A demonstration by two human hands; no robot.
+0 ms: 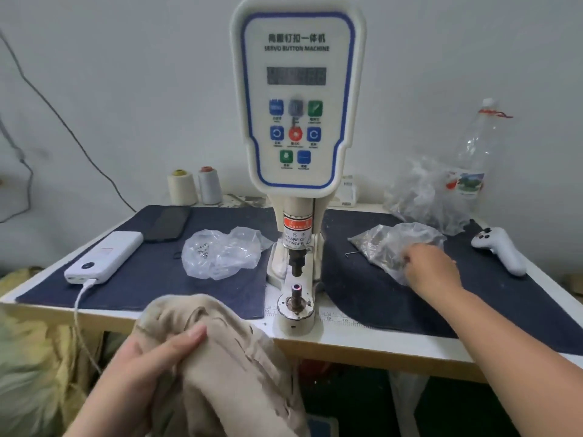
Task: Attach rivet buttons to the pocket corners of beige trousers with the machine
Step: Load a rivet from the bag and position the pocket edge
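The left hand (154,351), low in the frame left of centre, grips a bunched fold of the beige trousers (220,357), thumb pressed on top; the cloth hangs off the front edge of the bench (378,345), just below and left of the machine's lower post. The right hand (432,269), at mid right, reaches into a clear bag of rivets (394,244) lying on the dark mat; its fingertips are curled at the plastic, but whether they already pinch a rivet I cannot tell

The trousers look soft, light and floppy, likely to slump and slide unless held close to the pocket corner, so a hold beside that corner with the fabric spread flat over the post seems best. The rivets look tiny and easy to drop

The button machine (298,99) stands at centre, its punch above the post (296,298). A second plastic bag (220,253) lies left of it, then a white power bank (104,257) with its cable and a dark phone (167,223). Two thread cones (194,186) sit at the back, a plastic bottle (473,152) at upper right and a white controller (501,250) at far right. The bunched cloth itself lies nearest the post
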